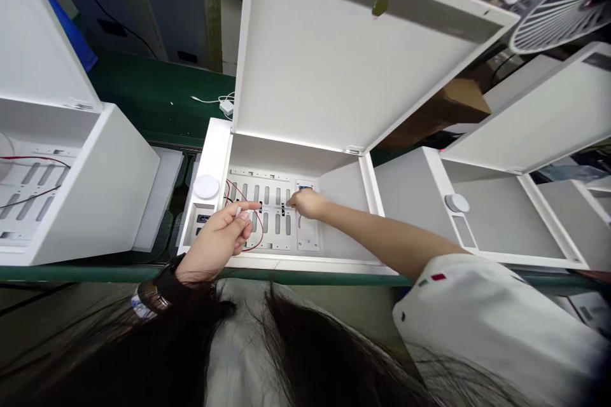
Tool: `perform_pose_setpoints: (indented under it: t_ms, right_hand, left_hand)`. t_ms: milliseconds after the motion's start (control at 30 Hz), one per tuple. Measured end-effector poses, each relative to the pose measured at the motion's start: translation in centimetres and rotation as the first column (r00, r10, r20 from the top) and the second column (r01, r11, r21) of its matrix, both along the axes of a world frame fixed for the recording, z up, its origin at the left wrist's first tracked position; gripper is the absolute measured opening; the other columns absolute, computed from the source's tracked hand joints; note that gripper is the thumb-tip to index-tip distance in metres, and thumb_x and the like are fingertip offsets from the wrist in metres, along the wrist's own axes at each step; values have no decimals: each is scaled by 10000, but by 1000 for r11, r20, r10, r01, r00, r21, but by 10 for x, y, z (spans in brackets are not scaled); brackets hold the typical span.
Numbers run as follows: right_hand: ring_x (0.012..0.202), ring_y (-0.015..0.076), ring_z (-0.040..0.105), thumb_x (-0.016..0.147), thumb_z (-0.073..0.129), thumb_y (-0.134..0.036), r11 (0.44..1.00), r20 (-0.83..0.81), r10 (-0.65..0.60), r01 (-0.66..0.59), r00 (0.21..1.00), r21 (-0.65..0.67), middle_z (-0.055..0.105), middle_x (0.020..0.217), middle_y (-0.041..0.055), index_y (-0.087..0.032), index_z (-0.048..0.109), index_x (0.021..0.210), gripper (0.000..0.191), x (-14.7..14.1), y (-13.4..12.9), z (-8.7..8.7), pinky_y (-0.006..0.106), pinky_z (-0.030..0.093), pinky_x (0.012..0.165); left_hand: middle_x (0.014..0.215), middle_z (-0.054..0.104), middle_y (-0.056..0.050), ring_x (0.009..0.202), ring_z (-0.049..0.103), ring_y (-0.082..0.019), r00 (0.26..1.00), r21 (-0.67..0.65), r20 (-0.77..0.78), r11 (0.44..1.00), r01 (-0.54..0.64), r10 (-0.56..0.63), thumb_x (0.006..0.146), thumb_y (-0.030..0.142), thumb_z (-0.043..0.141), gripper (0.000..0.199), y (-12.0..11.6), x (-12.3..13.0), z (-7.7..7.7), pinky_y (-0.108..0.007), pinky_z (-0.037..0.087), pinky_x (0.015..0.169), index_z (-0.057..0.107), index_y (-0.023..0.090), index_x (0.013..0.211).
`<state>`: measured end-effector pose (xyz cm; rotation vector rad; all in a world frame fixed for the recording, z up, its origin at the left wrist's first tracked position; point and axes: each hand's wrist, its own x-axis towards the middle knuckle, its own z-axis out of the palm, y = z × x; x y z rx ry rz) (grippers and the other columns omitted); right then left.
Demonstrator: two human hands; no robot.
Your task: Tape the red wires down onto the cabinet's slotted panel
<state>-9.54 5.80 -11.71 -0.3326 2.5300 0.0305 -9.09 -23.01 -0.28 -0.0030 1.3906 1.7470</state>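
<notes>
A white box with its lid (305, 57) raised stands in front of me, and both my hands are over its inside. My left hand (222, 235) is at the box's left front, index finger stretched out and the other fingers curled; a small pale thing may be between thumb and fingers. My right hand (308, 203) reaches down to the slotted white panel (267, 238), its fingers drawn together beside small black parts (283, 208). Red wire (262, 232) loops across the panel by my left hand. A round white knob (206, 187) sits on the box's left strip.
Similar open white boxes stand on the left (95, 184) and right (410, 187), all along a green bench (138, 98). Behind are a white adapter with cable (226, 105), a cardboard box (461, 102) and a fan (558, 9).
</notes>
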Motion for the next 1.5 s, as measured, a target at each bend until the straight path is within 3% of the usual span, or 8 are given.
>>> perform_pose_setpoints:
  t_ms: [133, 333, 533, 900, 1333, 1500]
  right_hand:
    - [887, 209, 619, 759, 475, -56, 995, 62, 93, -95, 994, 29, 682, 965, 105, -175, 681, 1028, 359, 9, -4, -39, 261, 426, 704]
    - [899, 245, 606, 819, 429, -98, 985, 94, 156, -162, 983, 61, 655, 956, 144, -151, 624, 1133, 373, 20, 0, -59, 294, 416, 703]
    - [921, 229, 600, 851, 408, -113, 985, 108, 155, -162, 982, 64, 641, 1000, 132, -208, 492, 1295, 462, 22, 1, -59, 287, 409, 722]
    - [942, 230, 598, 928, 337, -301, 994, 138, 69, -80, 988, 73, 634, 1023, 179, -106, 587, 1158, 392, 20, -10, -53, 293, 420, 759]
    - [925, 226, 610, 908, 388, -339, 996, 171, 59, -70, 984, 60, 654, 997, 155, -120, 605, 1145, 389, 14, -5, -56, 277, 405, 756]
    - [945, 226, 603, 871, 447, -221, 990, 178, 116, -127, 977, 55, 641, 1042, 137, -180, 541, 1248, 391, 14, -2, -60, 272, 398, 732]
  left_hand:
    - [647, 428, 30, 467, 268, -41, 1000, -4, 11, 1000, 19, -19, 865, 354, 461, 288, -1, 0, 1, -220, 168, 449, 542, 223, 1109]
    - [645, 433, 29, 466, 276, -44, 999, -36, 13, 998, 50, -50, 858, 358, 474, 285, 1, -3, -1, -210, 166, 438, 533, 226, 1103]
    - [649, 430, 29, 458, 256, -45, 997, -44, 25, 996, 77, -76, 848, 380, 486, 301, 1, -4, -3, -209, 157, 428, 540, 235, 1105]
    - [646, 432, 29, 460, 260, -44, 996, -56, 29, 995, 85, -83, 850, 377, 487, 287, 1, -3, -2, -215, 159, 433, 543, 239, 1095]
    - [640, 438, 32, 453, 259, -38, 997, -72, 36, 995, 73, -70, 852, 351, 488, 260, 2, -3, -2, -217, 148, 436, 549, 245, 1082]
    - [640, 435, 32, 456, 256, -39, 996, -66, 39, 995, 78, -76, 857, 350, 482, 255, 3, -4, -2, -227, 136, 441, 551, 250, 1081]
